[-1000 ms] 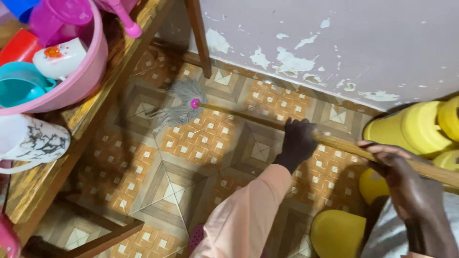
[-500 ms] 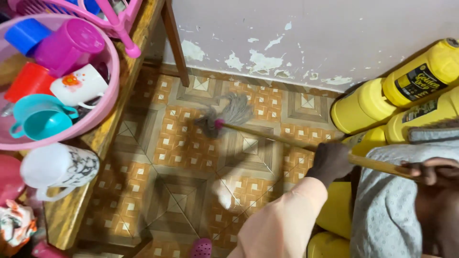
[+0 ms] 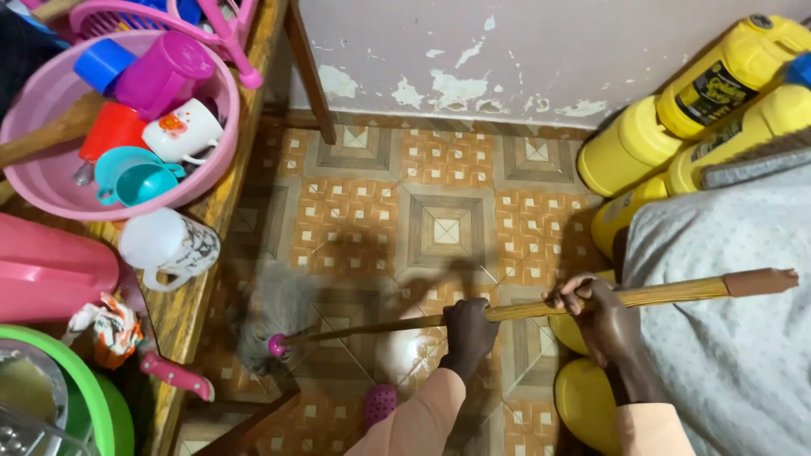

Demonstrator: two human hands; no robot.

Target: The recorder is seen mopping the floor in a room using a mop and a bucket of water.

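Note:
A mop with a long wooden handle (image 3: 659,295) lies nearly level above the patterned tile floor (image 3: 445,169). Its grey stringy head (image 3: 269,317) rests on the tiles beside the wooden table's edge, fixed by a pink collar. My left hand (image 3: 469,331) grips the handle near its middle. Further back, by the grey spotted cloth of my clothing (image 3: 726,321), my right hand (image 3: 596,312) wraps the same handle.
A wooden table (image 3: 190,312) at left carries a pink basin (image 3: 51,181) of plastic cups, a white mug (image 3: 166,247), a green bowl and a pink-handled knife (image 3: 176,376). Yellow jerrycans (image 3: 667,118) stand at right against the peeling wall. A pink sandal (image 3: 380,405) shows below.
The mop head has swept from the far tiles near the wall toward me and to the left, ending by the table. The view has shifted left and down.

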